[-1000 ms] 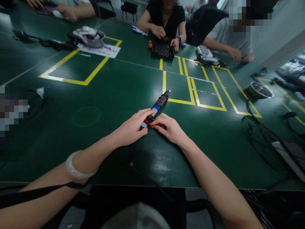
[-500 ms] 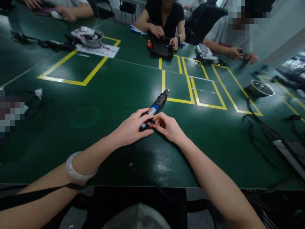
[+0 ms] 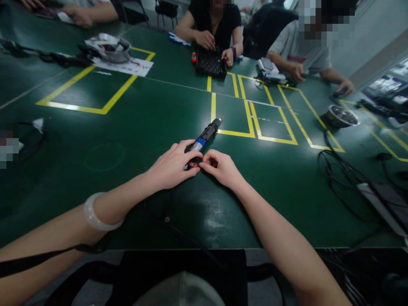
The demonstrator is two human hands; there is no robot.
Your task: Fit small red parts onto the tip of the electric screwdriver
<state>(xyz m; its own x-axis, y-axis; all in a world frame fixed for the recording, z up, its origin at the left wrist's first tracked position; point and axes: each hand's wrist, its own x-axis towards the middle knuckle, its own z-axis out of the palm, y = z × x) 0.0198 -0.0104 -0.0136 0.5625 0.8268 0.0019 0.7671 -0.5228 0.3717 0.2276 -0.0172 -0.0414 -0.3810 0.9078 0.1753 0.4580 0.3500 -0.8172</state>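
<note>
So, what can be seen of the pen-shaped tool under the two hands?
The tool is a slim cylinder lying flat on the green table, pointing away, to the right. Its far end is black with a thin tip, close to a yellow tape line; behind it come a blue band and a silvery part. The near end shows red and orange bits. The left hand grips that end; the right hand pinches it.

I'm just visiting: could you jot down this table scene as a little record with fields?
Surface: green table marked with yellow tape boxes
Tool: pen-shaped power tool lying flat, tip pointing away
Left: left hand holds the tool's near end; pale bangle on its wrist
Right: right hand pinches that same end with its fingertips
Nearby: black cables at right; other people working across the table
</note>
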